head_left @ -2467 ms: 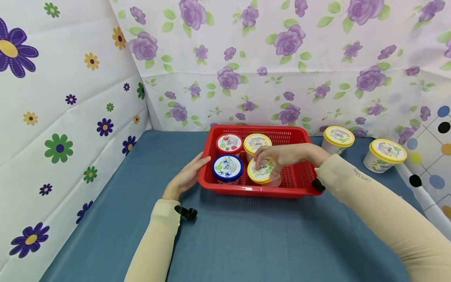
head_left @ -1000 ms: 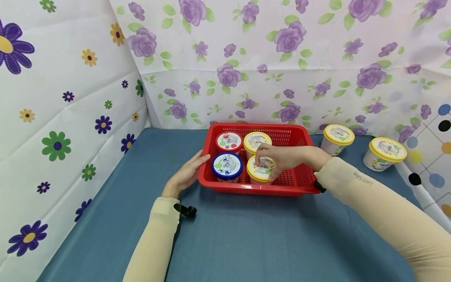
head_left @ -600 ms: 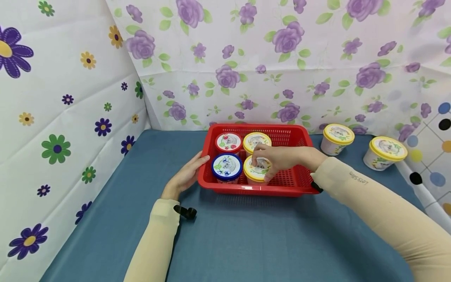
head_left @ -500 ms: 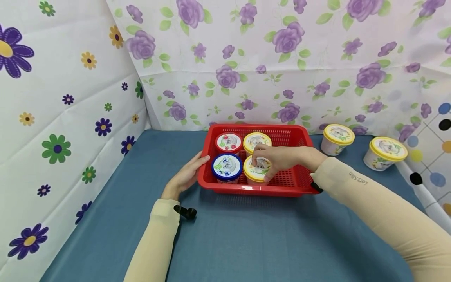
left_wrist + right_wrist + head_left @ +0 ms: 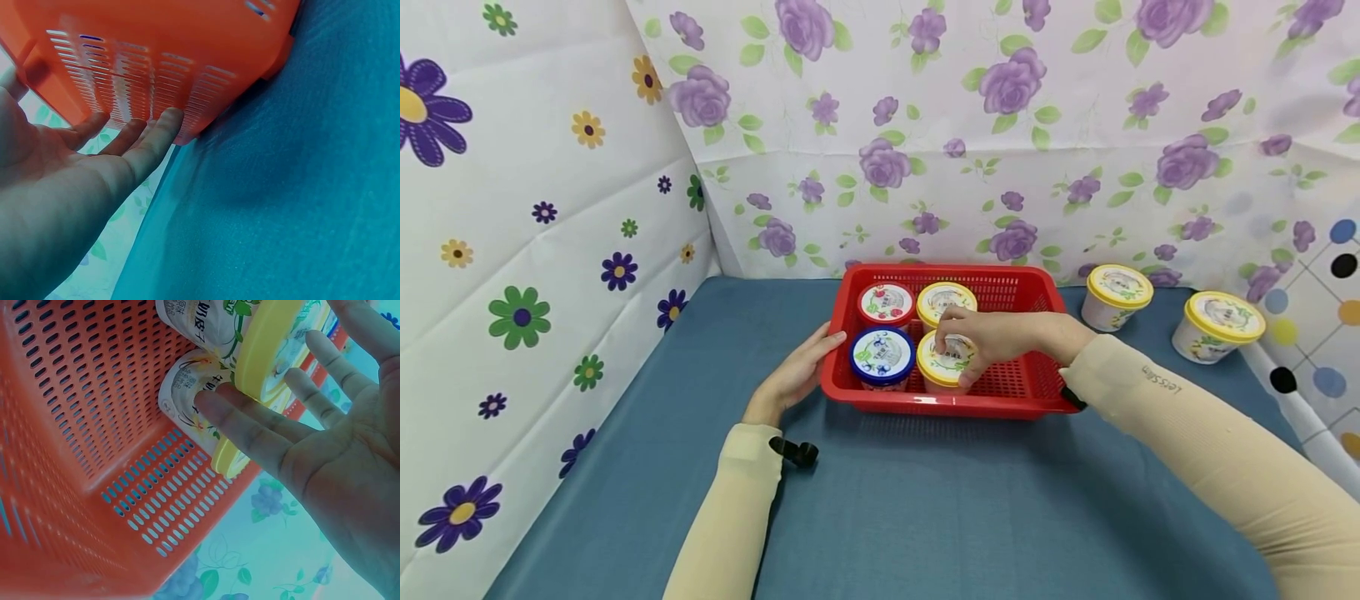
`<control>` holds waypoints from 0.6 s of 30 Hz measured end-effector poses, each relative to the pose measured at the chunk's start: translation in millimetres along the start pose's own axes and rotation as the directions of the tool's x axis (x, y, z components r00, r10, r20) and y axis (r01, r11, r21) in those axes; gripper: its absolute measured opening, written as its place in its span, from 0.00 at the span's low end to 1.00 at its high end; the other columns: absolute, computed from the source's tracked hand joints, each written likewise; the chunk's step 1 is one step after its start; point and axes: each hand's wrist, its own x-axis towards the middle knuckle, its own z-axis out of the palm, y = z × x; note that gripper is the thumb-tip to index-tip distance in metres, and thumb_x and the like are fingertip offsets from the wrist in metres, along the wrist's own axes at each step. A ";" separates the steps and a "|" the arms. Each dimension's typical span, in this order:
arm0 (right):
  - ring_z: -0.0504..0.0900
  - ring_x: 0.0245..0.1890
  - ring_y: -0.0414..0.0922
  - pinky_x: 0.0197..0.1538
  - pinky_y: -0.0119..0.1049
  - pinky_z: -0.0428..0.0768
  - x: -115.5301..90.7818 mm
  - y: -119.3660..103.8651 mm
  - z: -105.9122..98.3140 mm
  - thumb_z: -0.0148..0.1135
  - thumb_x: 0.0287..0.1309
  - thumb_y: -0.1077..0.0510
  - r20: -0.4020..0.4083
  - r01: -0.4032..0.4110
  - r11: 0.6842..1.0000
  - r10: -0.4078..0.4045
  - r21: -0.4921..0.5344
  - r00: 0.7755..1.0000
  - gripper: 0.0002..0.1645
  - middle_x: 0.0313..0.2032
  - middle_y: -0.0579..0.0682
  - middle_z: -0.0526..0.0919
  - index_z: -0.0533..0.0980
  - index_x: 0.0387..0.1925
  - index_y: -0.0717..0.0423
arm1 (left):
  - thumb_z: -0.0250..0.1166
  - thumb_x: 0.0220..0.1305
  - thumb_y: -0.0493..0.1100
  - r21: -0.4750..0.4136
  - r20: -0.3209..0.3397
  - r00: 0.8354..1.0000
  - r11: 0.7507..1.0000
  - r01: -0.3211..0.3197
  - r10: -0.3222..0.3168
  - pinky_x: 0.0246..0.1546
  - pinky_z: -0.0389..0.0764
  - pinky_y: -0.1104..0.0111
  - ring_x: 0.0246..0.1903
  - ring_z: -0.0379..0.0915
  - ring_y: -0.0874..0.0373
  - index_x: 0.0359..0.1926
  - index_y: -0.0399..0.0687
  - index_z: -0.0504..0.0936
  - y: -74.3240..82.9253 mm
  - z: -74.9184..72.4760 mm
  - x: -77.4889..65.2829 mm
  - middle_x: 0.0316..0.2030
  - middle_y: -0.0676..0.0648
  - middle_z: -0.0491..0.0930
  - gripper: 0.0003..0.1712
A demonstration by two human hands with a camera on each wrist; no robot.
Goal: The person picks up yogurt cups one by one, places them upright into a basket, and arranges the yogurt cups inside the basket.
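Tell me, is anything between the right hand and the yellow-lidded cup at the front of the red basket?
Nothing visible. The right hand already rests on the yellow-lidded cup, fingers against its side.

Head cam: high, looks fwd/down over whole table; left wrist cam: very close, low, at red basket point(image 5: 156, 56) outer wall; right wrist cam: close, inside basket; all share basket.

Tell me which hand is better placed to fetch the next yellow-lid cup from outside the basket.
Right, probably. The two loose yellow-lid cups stand right of the red basket, on the right hand's side. That hand only rests on the cup inside the basket; the left hand lies flat against the basket's left wall.
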 end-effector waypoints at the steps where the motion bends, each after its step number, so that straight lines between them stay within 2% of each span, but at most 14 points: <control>1: 0.67 0.66 0.52 0.67 0.49 0.76 -0.6 -0.2 -0.7 0.79 0.57 0.47 0.003 0.000 1.000 0.000 0.002 1.000 0.29 0.67 0.47 0.61 0.74 0.57 0.41 | 0.55 0.79 0.60 0.000 0.000 1.000 1.000 0.001 -0.001 0.64 0.78 0.58 0.63 0.74 0.51 0.83 0.57 0.48 0.1 -0.1 -0.1 0.71 0.41 0.69 0.42; 12: 0.61 0.70 0.54 0.68 0.55 0.74 -9.7 2.9 -8.8 0.79 0.57 0.47 -0.013 -0.011 1.000 0.011 -0.007 1.000 0.32 0.69 0.48 0.63 0.76 0.61 0.39 | 0.54 0.79 0.59 0.000 -0.001 1.000 1.000 0.000 0.000 0.62 0.79 0.59 0.62 0.75 0.51 0.83 0.57 0.48 -0.3 -1.3 -0.3 0.71 0.41 0.69 0.41; 18: 0.60 0.71 0.55 0.69 0.58 0.72 -13.2 7.4 -9.9 0.78 0.58 0.48 -0.014 0.015 1.000 -0.014 0.023 1.000 0.32 0.69 0.49 0.63 0.75 0.62 0.42 | 0.55 0.79 0.60 -0.002 0.003 1.000 1.000 0.000 0.000 0.60 0.80 0.60 0.61 0.76 0.52 0.84 0.58 0.48 0.0 -0.6 -0.7 0.71 0.41 0.69 0.42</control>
